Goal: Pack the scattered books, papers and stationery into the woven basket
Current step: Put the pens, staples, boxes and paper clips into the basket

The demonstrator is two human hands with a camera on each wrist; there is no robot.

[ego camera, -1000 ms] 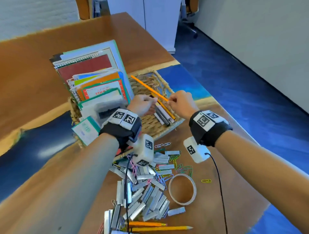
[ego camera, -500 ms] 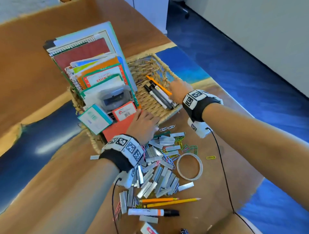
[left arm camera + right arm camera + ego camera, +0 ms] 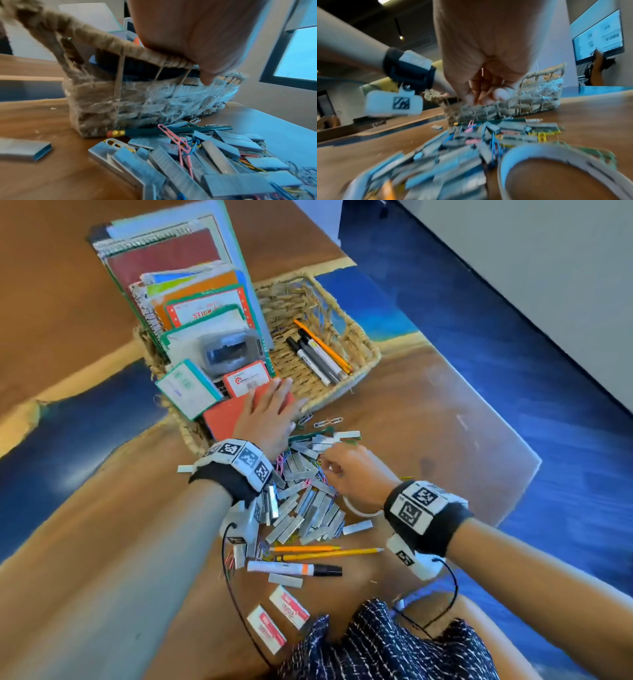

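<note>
The woven basket (image 3: 370, 350) holds upright notebooks and papers (image 3: 178, 268) on its left side. Markers and an orange pencil (image 3: 318, 357) lie on its right floor. My left hand (image 3: 270, 412) lies flat with straight fingers on a red booklet (image 3: 222, 419) and the basket's near rim (image 3: 120, 44); the left wrist view shows my palm (image 3: 197, 33) on that rim. My right hand (image 3: 346, 470) hovers over the pile of staple strips (image 3: 308, 508). Its fingers (image 3: 471, 97) are curled with nothing seen in them.
Near me on the table lie two pencils (image 3: 329, 553), a marker (image 3: 291, 569) and two small staple boxes (image 3: 289, 606). A tape ring (image 3: 359, 510) is partly under my right wrist. Paper clips (image 3: 329, 422) and a green pencil (image 3: 163, 131) lie against the basket.
My right hand let go of the orange pencil in the basket and drew back over the staple pile. My left hand came down flat onto the basket's near edge.
</note>
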